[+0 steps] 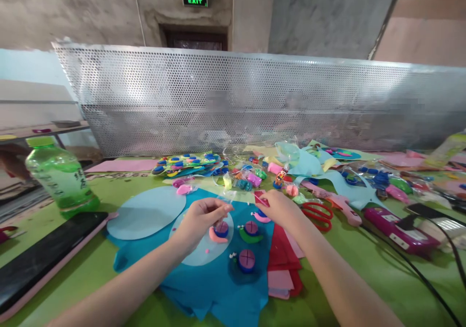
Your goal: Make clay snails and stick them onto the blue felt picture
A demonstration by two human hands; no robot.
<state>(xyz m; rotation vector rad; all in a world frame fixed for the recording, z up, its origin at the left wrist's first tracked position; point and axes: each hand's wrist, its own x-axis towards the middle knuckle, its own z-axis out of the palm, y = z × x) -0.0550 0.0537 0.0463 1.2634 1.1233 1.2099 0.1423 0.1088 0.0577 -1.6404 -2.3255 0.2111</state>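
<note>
My left hand [204, 219] is pinched closed above a light blue paper disc [192, 258]; whatever sits between its fingertips is too small to make out. On that disc lies a clay snail [218, 232] with a pink body and purple shell, beside tiny pink clay dots. My right hand [278, 206] has its fingers closed at a dark pink piece [261, 198], partly hidden by the fingers. Near it lies another pink snail [260, 216]. A green snail [250, 232] and a blue snail [246, 261] rest on the blue sheet [218, 293].
A green-capped bottle [60, 176] and a phone [47, 259] stand and lie at left. Red scissors [317, 215], a pink glue gun [337, 203] and a purple device [400, 230] with cables are at right. Bagged clay [253, 179] lies behind, before a perforated metal screen [233, 99].
</note>
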